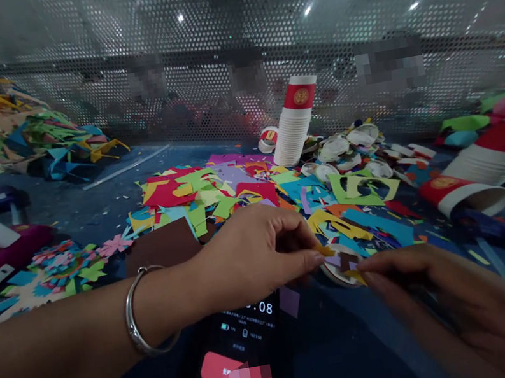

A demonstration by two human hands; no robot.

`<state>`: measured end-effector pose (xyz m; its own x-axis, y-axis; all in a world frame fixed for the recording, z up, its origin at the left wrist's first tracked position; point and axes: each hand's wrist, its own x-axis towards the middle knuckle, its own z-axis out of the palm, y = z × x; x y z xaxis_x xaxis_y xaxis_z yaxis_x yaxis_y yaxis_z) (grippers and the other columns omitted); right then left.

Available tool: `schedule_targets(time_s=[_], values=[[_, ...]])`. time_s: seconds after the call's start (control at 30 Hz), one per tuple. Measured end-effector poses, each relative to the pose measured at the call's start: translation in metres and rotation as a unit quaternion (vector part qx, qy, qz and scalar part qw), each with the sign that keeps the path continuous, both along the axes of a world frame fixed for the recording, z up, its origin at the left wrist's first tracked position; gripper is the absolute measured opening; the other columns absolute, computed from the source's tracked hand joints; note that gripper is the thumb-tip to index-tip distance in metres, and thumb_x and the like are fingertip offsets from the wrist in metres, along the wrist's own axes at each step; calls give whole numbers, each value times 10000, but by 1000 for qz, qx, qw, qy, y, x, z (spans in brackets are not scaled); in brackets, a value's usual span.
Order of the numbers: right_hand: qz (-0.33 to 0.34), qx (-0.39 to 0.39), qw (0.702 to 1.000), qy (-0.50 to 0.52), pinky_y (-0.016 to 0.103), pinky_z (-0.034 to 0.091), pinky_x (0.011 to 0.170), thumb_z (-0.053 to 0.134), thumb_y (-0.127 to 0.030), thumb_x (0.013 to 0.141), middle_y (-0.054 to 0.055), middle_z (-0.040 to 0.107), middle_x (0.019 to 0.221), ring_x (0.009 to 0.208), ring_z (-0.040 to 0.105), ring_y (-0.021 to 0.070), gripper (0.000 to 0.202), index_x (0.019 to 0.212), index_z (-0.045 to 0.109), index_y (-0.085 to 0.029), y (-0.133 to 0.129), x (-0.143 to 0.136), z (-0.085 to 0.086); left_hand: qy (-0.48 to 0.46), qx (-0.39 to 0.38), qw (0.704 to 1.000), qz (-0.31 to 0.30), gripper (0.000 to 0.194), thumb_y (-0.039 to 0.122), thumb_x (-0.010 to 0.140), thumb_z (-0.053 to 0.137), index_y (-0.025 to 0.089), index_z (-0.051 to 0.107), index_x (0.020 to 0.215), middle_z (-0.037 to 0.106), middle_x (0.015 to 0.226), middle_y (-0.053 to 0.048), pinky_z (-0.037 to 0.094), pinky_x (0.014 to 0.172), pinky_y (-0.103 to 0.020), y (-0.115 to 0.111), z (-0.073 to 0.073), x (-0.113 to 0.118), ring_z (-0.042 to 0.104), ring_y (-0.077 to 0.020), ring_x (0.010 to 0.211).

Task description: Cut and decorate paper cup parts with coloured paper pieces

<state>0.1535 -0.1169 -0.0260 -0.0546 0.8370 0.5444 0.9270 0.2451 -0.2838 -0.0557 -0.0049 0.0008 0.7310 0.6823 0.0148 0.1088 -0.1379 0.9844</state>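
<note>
My left hand, with a silver bangle at the wrist, reaches in from the left and pinches the left end of a small paper piece. The piece shows yellow ends with purple and brown parts between. Its right yellow end is pinched by my right hand, which comes from the lower right. Just under the piece, between both hands, lies a round white cup base. Below my left hand is a phone with a lit screen, and a small purple paper square beside it.
Colored paper scraps cover the middle of the blue table. Behind them leans a cup stack; another cup stack lies at the right. Cut cup pieces, a purple glue gun and a scrap pile surround them.
</note>
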Motion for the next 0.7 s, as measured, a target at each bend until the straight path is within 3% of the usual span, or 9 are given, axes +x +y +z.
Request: schedule_targets(time_s=[0.23, 0.57, 0.7], values=[[-4, -18, 1000, 5, 303, 538, 762, 550, -414, 1000, -48, 711, 892, 619, 622, 169, 119, 1043, 609, -320, 4, -10, -1, 57, -52, 996, -43, 102, 243, 827, 693, 155, 699, 878, 669, 686, 3, 545, 594, -254, -6, 1, 1, 652, -134, 619], [-11, -7, 1000, -3, 282, 523, 675, 497, -525, 1012, -89, 708, 854, 648, 661, 158, 201, 1065, 598, -359, 2, -9, -7, 74, -50, 995, -50, 83, 235, 830, 694, 158, 697, 860, 666, 689, 2, 505, 595, -222, -12, 4, 0, 649, -129, 656], [-5, -1, 1000, 10, 269, 534, 695, 532, -517, 1001, -82, 716, 868, 761, 709, 164, 202, 1109, 607, -364, 1, -9, -7, 57, -84, 993, -68, 52, 197, 817, 710, 164, 682, 847, 654, 689, 16, 510, 618, -224, -11, 2, 0, 643, -117, 660]])
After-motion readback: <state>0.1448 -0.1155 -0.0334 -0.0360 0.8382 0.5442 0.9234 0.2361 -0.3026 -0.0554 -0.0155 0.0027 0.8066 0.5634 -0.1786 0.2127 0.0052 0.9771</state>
